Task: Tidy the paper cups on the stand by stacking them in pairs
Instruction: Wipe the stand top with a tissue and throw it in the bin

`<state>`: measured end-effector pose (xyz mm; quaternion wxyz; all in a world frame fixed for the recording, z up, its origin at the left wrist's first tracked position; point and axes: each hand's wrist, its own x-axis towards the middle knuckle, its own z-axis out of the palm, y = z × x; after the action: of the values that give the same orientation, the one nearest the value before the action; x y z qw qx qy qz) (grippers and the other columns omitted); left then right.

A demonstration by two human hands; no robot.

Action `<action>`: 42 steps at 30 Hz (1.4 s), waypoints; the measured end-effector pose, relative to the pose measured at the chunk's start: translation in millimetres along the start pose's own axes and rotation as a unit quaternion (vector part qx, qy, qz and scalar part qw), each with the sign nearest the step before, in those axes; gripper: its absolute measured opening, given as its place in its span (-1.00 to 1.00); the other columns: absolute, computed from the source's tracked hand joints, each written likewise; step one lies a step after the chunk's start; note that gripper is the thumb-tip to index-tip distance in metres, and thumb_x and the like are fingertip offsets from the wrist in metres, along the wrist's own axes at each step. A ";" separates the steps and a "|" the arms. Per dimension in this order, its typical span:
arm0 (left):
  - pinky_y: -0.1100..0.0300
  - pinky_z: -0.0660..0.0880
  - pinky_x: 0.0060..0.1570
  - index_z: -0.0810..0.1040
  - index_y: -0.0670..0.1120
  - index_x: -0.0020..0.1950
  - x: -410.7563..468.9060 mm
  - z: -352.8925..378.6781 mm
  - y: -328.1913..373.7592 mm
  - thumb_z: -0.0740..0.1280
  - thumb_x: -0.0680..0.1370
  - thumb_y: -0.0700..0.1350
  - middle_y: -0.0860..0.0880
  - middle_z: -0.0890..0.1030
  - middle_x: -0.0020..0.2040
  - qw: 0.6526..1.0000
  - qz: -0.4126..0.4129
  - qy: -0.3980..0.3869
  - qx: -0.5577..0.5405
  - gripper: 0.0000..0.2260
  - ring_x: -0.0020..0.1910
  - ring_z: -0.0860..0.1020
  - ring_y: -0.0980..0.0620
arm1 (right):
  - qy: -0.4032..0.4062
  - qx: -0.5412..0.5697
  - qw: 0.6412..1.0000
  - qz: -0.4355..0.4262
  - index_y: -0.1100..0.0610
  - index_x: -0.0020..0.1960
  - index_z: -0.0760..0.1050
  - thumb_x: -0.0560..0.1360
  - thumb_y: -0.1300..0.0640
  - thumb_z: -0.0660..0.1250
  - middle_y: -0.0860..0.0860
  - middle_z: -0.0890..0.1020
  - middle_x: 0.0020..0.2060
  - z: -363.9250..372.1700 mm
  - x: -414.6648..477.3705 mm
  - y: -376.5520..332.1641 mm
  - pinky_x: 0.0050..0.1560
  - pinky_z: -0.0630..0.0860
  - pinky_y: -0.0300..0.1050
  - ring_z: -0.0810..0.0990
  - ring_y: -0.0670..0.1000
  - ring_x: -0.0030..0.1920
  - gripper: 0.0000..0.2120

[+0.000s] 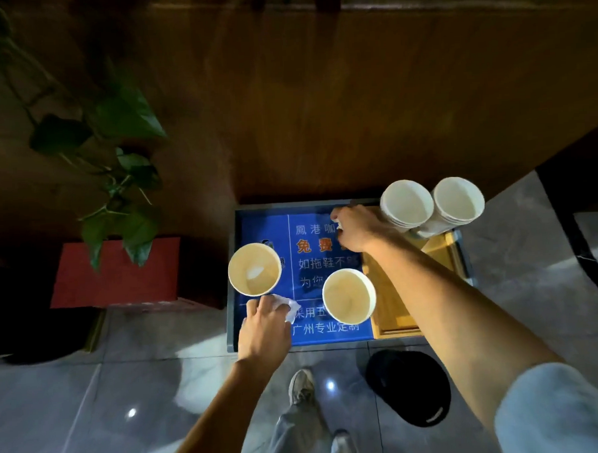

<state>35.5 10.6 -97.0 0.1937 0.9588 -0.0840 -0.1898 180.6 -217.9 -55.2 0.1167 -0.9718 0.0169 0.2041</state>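
Observation:
A blue-topped stand holds two single paper cups, both upright and open: one at the left and one in the middle. At the back right stand two stacks of white cups, the left stack and the right stack. My left hand sits just in front of the left cup, fingers closed on a crumpled white paper thing. My right hand reaches over the stand beside the left stack, fingers curled down. A small white bit shows under them; what it is I cannot tell.
A wooden tray lies on the stand's right part under my right forearm. A wooden wall rises behind. A potted plant on a red box stands to the left. A black cap lies on the tiled floor.

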 end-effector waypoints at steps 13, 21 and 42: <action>-0.02 0.63 -0.25 0.68 -0.05 -0.10 -9.9 13.6 -6.7 0.48 0.42 -0.22 -0.07 0.58 0.08 0.998 0.002 0.062 -0.006 -0.89 0.05 0.51 -0.18 | -0.007 -0.108 0.993 -0.038 0.22 0.19 0.53 0.51 0.39 0.19 0.24 0.60 0.14 13.5 11.5 -2.6 0.14 0.53 0.07 0.59 0.23 0.15 -0.70; 0.01 0.60 -0.21 0.62 -0.15 -0.10 -21.2 18.7 -12.8 0.40 0.31 -0.45 -0.10 0.55 0.06 0.998 -0.027 0.050 -0.018 -0.73 -0.06 0.51 -0.13 | -0.003 -0.135 0.990 -0.048 0.12 0.18 0.51 0.49 0.33 0.31 0.15 0.58 0.16 0.3 -16.6 -7.0 0.08 0.54 0.13 0.57 0.22 0.15 -0.71; 0.10 0.57 -0.10 0.63 -0.12 -0.04 -112.5 53.0 122.8 0.34 0.45 -0.36 -0.09 0.62 0.03 0.998 0.061 0.014 -0.028 -0.81 -0.04 0.63 -0.09 | 0.138 0.033 0.987 -0.074 0.05 -0.01 0.48 0.46 0.23 0.33 0.14 0.61 -0.10 -53.0 -250.8 103.6 -0.23 0.46 -0.06 0.58 0.16 -0.10 -0.86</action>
<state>-99.1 -92.8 -55.4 0.2332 0.9487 -0.1340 -0.1661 -36.7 -334.7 69.6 0.1599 -0.9849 -0.0324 0.0585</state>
